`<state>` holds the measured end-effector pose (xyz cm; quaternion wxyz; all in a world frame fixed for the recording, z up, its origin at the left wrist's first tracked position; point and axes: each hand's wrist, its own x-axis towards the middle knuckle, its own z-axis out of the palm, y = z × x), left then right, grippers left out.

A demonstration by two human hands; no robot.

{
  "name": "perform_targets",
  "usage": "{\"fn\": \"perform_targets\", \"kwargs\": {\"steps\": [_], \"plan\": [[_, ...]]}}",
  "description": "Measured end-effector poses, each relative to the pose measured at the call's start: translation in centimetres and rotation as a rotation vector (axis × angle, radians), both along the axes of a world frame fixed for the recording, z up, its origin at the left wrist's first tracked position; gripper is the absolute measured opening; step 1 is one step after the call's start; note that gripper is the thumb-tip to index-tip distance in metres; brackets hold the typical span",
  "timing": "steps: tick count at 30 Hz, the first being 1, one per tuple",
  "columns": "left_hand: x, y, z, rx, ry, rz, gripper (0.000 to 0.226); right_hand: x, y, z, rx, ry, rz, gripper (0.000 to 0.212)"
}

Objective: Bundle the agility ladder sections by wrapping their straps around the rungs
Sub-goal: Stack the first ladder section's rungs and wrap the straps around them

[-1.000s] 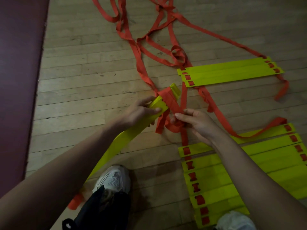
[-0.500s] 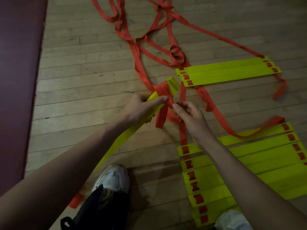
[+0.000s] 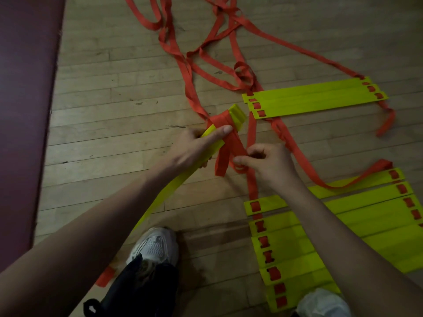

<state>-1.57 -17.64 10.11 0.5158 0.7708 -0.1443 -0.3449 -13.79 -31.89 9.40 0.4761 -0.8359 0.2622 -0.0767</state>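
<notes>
Your left hand is gripping the stacked yellow rungs mid-frame, thumb pinning the red strap. Your right hand, at four o'clock, is pinching its tail. Pull snug, laying turns flat.

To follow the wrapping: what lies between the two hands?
Head view: the red strap, wound round the rung bundle and hanging down, lies between left hand and right hand.

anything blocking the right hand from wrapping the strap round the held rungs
Nothing visible does. The right hand pinches the strap beside the rung bundle; the left hand grips the bundle, its thumb on the wrap.
</notes>
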Motion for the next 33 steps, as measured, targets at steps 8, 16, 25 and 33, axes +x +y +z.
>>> {"fn": "perform_targets", "kwargs": {"steps": [8,16,25,33], "plan": [[0.0,-0.1,-0.3,0.007,-0.028,-0.086,0.047,0.6,1.0,-0.4,0.319,-0.07,-0.047,0.022],[-0.3,0.0,0.1,0.025,-0.11,-0.184,0.032,0.1,1.2,-0.8,-0.14,-0.219,-0.061,0.017],[0.3,-0.2,0.9,-0.069,-0.03,-0.155,0.022,-0.1,1.1,-1.3,0.148,-0.083,0.07,0.015],[1.1,0.4,1.8,-0.197,0.14,-0.29,0.034,-0.3,1.8,-0.7,0.421,-0.149,0.054,0.017]]}}
